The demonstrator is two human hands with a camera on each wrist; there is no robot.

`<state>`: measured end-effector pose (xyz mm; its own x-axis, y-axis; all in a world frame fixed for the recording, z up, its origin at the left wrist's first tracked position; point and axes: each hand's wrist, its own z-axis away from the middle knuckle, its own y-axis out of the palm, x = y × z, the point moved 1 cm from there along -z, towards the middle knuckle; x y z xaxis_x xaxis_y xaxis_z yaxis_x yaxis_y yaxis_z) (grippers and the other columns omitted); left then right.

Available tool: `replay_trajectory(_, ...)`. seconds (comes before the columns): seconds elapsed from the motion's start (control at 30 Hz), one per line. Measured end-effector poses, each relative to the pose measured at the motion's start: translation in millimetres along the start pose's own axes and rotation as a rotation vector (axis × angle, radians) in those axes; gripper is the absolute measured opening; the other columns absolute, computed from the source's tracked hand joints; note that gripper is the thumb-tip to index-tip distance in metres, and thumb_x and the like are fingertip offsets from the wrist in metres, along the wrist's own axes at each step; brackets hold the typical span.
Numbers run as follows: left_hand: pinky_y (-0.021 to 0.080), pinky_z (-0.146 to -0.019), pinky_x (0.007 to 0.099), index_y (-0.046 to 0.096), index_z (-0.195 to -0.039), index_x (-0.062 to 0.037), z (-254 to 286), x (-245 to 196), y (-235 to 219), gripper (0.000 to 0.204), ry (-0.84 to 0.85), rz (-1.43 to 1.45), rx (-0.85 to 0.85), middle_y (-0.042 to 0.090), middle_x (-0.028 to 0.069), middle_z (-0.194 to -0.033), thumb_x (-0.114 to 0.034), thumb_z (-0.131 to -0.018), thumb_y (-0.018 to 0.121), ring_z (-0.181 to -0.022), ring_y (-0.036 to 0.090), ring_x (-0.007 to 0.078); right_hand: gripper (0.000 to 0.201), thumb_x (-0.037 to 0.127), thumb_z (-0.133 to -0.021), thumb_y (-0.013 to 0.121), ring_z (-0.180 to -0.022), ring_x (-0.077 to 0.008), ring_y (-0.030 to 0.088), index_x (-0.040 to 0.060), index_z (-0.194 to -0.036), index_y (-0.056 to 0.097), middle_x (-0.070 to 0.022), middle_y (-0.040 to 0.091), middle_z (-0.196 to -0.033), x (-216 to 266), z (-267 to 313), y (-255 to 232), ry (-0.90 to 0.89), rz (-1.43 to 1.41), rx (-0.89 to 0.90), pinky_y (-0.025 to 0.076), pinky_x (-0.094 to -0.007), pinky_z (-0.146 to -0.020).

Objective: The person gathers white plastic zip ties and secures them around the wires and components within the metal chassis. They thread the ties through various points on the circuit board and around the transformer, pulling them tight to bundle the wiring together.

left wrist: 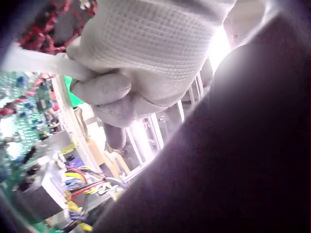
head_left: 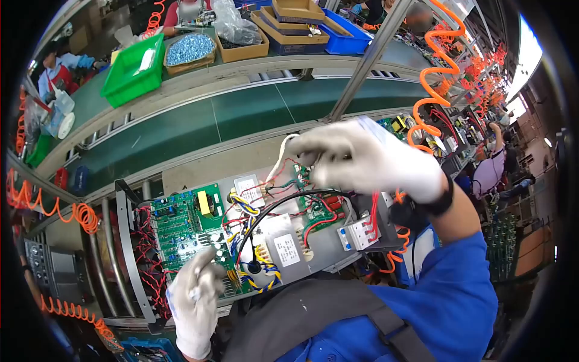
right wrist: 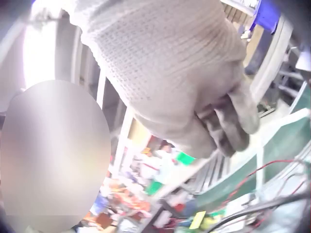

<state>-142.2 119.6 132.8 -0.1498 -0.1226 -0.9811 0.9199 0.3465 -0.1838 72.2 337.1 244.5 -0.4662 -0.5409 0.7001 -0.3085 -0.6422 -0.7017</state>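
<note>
A metal chassis (head_left: 325, 239) packed with electronics lies across the middle of the head view, on a roller conveyor (head_left: 113, 253) whose rollers show at the lower left. The person's left hand (head_left: 196, 298), in a white glove, is over its near edge at lower centre-left, close to the large green circuit board (head_left: 172, 226). In the left wrist view its fingers are curled together, clamped on a blurred white strip (left wrist: 41, 63) that runs out to the left edge; what the strip is cannot be told.

The gloved right hand (head_left: 368, 157) is raised over the chassis right of centre, blurred. Its fingers are loosely bent, the thumb apart from them. A white cable (head_left: 278, 161) rises from the chassis to the fingertips in the head view; whether they touch it cannot be told.

A black cable (head_left: 313, 192) arches over the wiring, between a labelled box (head_left: 286, 250) and a white circuit breaker (head_left: 360, 234) at centre right. Red wires (head_left: 148, 268) crowd the chassis's left end.

Along the top, a green bin (head_left: 148, 87), a box of small blue parts (head_left: 190, 49) and a blue tray (head_left: 350, 43) stand on a counter beyond a green conveyor belt (head_left: 241, 114). An orange coiled hose (head_left: 443, 70) hangs at upper right.
</note>
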Motion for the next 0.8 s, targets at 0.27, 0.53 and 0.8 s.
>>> replay_trajectory(0.27, 0.051, -0.082, 0.0406, 0.053, -0.126, -0.0029, -32.6, -79.1, 104.0, 0.045, 0.299, -0.359, 0.759, 0.064, 0.0215, -0.102, -0.001, -0.082, 0.049, -0.094, 0.063, 0.0369, 0.033, 0.018, -0.077, 0.059, -0.073, -0.0187, 0.065, 0.0014, -0.106, 0.062, -0.0082, 0.065, -0.091, -12.0, 88.5, 50.8, -0.784, 0.421, -0.308, 0.053, -0.0296, -0.059)
replay_trajectory(0.53, 0.050, -0.063, 0.0411, 0.057, -0.098, -0.0034, -42.3, -80.3, 123.5, 0.016, -0.133, -0.405, 1.094, 0.061, 0.0171, -0.076, -0.015, -0.092, 0.048, -0.071, 0.064, 0.0329, 0.038, 0.020, -0.079, 0.070, -0.061, -0.0188, 0.063, 0.0075, -0.113, 0.063, -0.0027, 0.066, -0.080, -43.4, 92.4, 42.1, -0.658, 0.118, -0.215, 0.049, -0.0301, -0.051)
replay_trajectory(0.8, 0.050, -0.063, 0.0355, 0.059, -0.097, -0.0017, -111.6, -102.8, 29.1, 0.015, 0.586, -0.744, 0.950, 0.062, 0.0123, -0.079, -0.006, -0.090, 0.045, -0.071, 0.062, 0.0262, 0.016, 0.005, -0.084, 0.066, -0.069, -0.0107, 0.064, -0.0042, -0.097, 0.068, -0.0086, 0.069, -0.081, -7.9, 114.7, 62.8, 0.017, -0.691, -0.847, 0.052, -0.0242, -0.060)
